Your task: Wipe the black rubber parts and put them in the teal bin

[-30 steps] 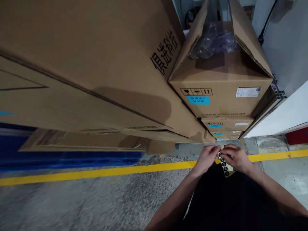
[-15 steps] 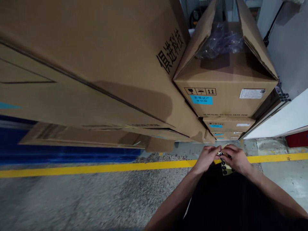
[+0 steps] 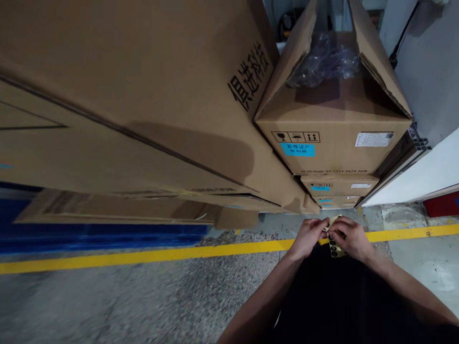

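A pale yellow sheet of round black stickers [image 3: 334, 250] hangs between my hands, in front of my dark clothing. My left hand [image 3: 309, 236] is closed, thumb and fingers pinched at the sheet's upper left edge. From the other side my right hand [image 3: 350, 238] pinches the sheet near its upper part, its fingers covering some of the stickers. The fingertips of both hands nearly meet. Whether a single sticker is between them is too small to tell.
Ahead stands an open carton [image 3: 333, 143] with clear plastic wrap [image 3: 319, 62] inside, stacked on more cartons [image 3: 339, 185]. A large cardboard box [image 3: 161, 71] fills the left, above a blue pallet [image 3: 107, 235]. A yellow line [image 3: 215, 250] crosses the floor.
The view has shifted slightly, so the boxes sit a little further left. Both hands stay at the sticker sheet, with small finger movements; the sheet's lower end has risen slightly.
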The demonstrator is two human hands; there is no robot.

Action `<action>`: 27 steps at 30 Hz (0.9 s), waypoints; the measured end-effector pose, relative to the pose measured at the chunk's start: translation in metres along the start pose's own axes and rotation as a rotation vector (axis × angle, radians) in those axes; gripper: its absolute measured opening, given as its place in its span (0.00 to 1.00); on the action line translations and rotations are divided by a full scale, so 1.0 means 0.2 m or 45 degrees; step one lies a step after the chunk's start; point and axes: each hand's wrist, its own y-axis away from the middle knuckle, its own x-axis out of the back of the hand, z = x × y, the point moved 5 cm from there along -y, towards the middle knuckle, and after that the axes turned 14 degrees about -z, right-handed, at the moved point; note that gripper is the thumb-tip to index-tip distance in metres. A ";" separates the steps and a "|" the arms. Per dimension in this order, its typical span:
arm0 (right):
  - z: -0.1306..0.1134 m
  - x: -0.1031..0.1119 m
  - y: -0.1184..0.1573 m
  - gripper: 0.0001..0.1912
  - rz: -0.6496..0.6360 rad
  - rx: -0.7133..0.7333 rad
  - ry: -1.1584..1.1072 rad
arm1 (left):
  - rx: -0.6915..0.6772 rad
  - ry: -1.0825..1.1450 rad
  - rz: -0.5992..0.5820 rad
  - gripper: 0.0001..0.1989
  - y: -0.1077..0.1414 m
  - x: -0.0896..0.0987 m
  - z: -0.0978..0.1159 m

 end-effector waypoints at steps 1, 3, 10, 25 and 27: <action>-0.01 0.00 0.01 0.07 -0.007 0.015 0.002 | -0.006 0.015 0.015 0.24 -0.01 0.01 -0.01; -0.03 0.04 0.01 0.07 0.022 0.041 -0.014 | -0.013 0.054 0.061 0.25 -0.02 0.04 -0.02; 0.09 0.55 -0.24 0.14 0.912 -0.188 -0.517 | -0.003 0.066 0.089 0.26 -0.06 0.08 -0.09; 0.17 0.66 -0.55 0.18 1.330 -0.007 -0.919 | 0.041 0.028 0.012 0.24 0.05 0.15 -0.21; 0.16 0.66 -0.57 0.18 1.374 -0.027 -0.903 | 0.024 0.010 0.025 0.23 0.05 0.16 -0.23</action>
